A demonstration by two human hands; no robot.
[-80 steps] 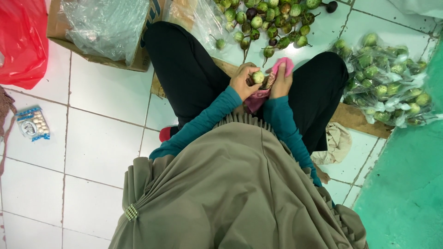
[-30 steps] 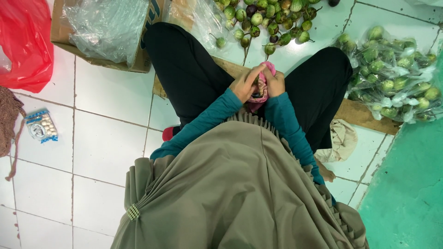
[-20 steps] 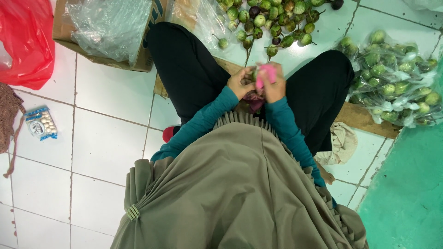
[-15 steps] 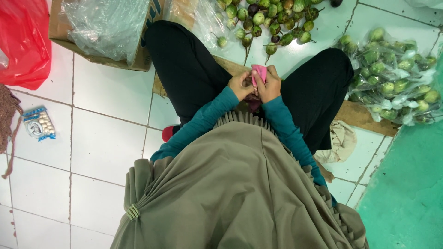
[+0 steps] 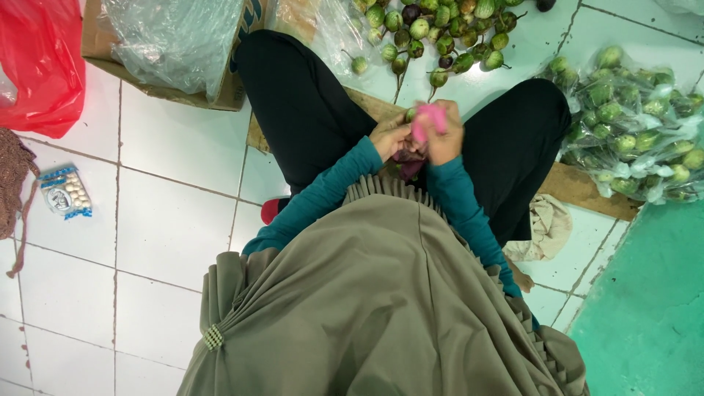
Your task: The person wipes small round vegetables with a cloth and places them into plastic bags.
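Left hand (image 5: 391, 137) and right hand (image 5: 444, 136): together above the lap, fingers closed around a pink cloth (image 5: 427, 119) pressed to a small green eggplant (image 5: 411, 114). Loose eggplant pile (image 5: 440, 33) on white tiled floor (image 5: 169, 213) ahead; bagged eggplants (image 5: 634, 136) at right; cardboard box (image 5: 158, 70) at left.

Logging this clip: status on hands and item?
Left hand and right hand together at lap. Pink cloth held in right hand over small green eggplant. Nothing blocking.
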